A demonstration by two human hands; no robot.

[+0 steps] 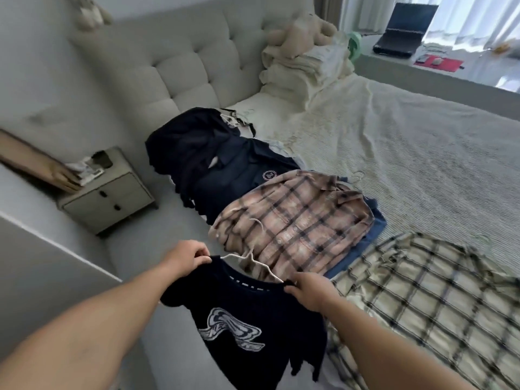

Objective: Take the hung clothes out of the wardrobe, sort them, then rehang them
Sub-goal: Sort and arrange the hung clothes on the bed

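I hold up a dark navy T-shirt (247, 327) with a pale graphic print, still on a white hanger (253, 261). My left hand (187, 256) pinches its left shoulder and my right hand (309, 289) pinches its right shoulder. The shirt hangs over the near edge of the bed (422, 142). On the bed lie three groups of clothes: a navy pile (213, 161) near the headboard, a pink plaid shirt (295, 223) over blue garments in the middle, and a cream plaid shirt (427, 311) nearest me on the right.
A grey nightstand (109, 192) with small items stands left of the bed. Folded cream blankets (304, 68) with a plush toy sit by the tufted headboard (183, 66). A laptop (405, 29) rests on the window ledge at back right.
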